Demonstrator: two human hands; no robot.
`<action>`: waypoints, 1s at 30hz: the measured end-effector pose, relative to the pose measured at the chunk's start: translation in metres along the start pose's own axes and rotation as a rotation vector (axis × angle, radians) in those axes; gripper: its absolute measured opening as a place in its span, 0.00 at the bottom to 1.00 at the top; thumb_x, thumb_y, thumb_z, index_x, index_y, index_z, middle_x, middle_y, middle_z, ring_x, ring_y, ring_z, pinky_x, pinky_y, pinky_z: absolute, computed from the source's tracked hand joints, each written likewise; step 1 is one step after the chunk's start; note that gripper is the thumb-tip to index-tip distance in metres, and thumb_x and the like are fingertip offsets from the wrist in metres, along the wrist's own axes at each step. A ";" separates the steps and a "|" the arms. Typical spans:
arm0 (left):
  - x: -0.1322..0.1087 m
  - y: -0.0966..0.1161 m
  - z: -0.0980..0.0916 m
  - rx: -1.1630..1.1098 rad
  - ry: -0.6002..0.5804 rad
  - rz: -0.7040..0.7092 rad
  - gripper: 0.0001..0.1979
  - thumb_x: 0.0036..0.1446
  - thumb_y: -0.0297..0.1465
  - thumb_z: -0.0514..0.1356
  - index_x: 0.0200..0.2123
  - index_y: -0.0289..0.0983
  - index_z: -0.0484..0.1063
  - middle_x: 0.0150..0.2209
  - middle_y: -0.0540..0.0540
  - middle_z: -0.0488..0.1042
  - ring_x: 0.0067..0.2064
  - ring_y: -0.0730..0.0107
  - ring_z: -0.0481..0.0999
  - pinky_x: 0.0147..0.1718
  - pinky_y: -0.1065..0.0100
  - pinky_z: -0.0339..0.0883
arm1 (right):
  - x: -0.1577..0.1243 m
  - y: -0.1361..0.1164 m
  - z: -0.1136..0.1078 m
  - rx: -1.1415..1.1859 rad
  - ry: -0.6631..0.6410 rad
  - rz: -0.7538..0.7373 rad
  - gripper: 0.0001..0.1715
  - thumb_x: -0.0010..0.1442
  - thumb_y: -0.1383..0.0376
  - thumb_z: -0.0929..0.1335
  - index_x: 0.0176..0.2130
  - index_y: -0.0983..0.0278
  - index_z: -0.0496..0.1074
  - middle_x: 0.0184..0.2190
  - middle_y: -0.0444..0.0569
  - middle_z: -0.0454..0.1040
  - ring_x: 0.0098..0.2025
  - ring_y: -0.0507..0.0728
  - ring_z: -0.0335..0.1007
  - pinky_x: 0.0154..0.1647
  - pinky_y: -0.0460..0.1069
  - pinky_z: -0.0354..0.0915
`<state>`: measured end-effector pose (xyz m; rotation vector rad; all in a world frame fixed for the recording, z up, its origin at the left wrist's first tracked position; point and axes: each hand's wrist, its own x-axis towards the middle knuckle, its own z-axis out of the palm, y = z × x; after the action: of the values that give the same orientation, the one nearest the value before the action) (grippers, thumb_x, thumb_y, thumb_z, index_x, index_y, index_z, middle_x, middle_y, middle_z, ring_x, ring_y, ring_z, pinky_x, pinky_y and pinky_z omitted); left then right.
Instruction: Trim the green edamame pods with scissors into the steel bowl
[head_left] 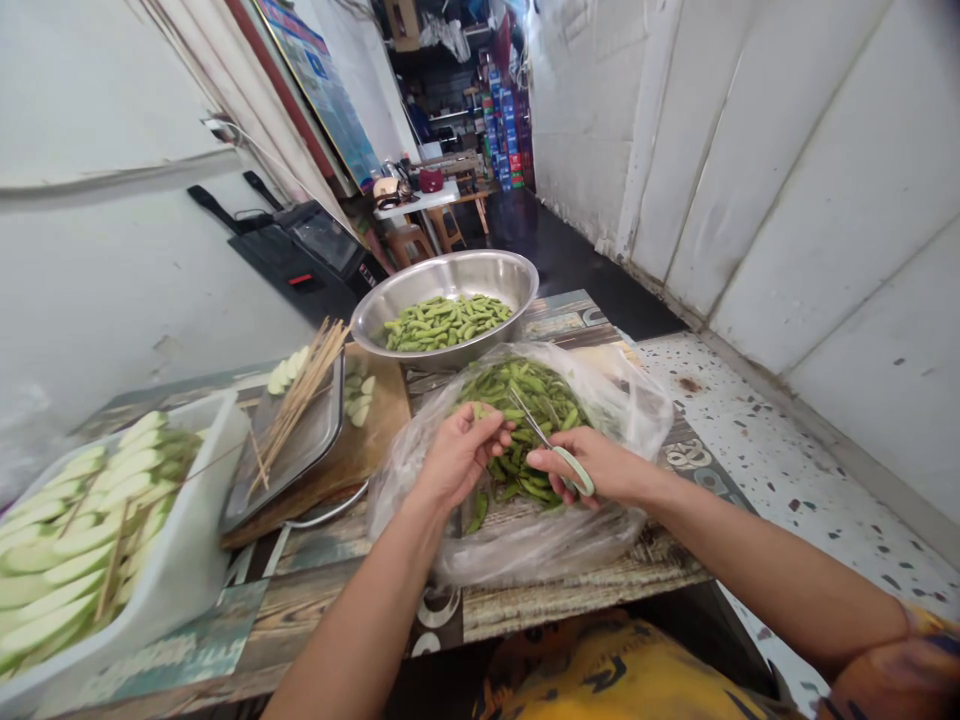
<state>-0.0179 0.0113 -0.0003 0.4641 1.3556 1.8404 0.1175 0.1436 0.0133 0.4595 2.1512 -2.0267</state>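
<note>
My right hand (581, 462) is wrapped round the pale green handles of a pair of scissors (534, 418). Their metal blades point up and to the left, over the pods. Just left of them, my left hand (469, 448) is closed in a pinch, with a bit of a green edamame pod (481, 409) showing at the fingers. Most of that pod is hidden. Beneath both hands lies a heap of edamame pods (536, 385) in a spread-open clear plastic bag (626, 390). Behind the bag, a steel basin (442, 262) holds more edamame pods (448, 322).
On the left, a white tub (199, 500) holds skewered pale green slices (71, 540). Between tub and bag, wooden skewers (300, 400) lie across a metal tray (328, 425) on a wooden board (386, 400). A wall (787, 180) runs along the right.
</note>
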 end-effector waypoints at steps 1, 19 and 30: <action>-0.001 0.000 0.001 0.011 -0.008 0.000 0.12 0.47 0.31 0.66 0.29 0.33 0.65 0.28 0.47 0.74 0.24 0.82 0.69 0.21 0.81 0.61 | 0.000 0.001 0.000 -0.010 0.005 0.004 0.26 0.51 0.46 0.68 0.23 0.66 0.63 0.13 0.40 0.64 0.11 0.45 0.54 0.07 0.41 0.51; -0.004 0.018 -0.019 1.033 0.149 0.214 0.04 0.41 0.32 0.64 0.23 0.38 0.75 0.26 0.46 0.75 0.30 0.64 0.70 0.28 0.69 0.58 | 0.006 0.005 -0.002 0.030 0.084 -0.007 0.24 0.48 0.49 0.71 0.22 0.67 0.65 0.13 0.39 0.64 0.11 0.44 0.56 0.07 0.39 0.46; -0.004 0.010 -0.025 1.035 0.196 0.256 0.09 0.34 0.29 0.70 0.23 0.39 0.73 0.19 0.48 0.69 0.23 0.67 0.65 0.22 0.71 0.51 | 0.000 -0.004 0.000 -0.008 0.062 0.012 0.24 0.47 0.50 0.71 0.22 0.66 0.64 0.13 0.40 0.64 0.13 0.46 0.59 0.09 0.40 0.46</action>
<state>-0.0361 -0.0082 0.0001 1.0235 2.4390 1.2442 0.1164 0.1436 0.0168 0.5396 2.1849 -2.0225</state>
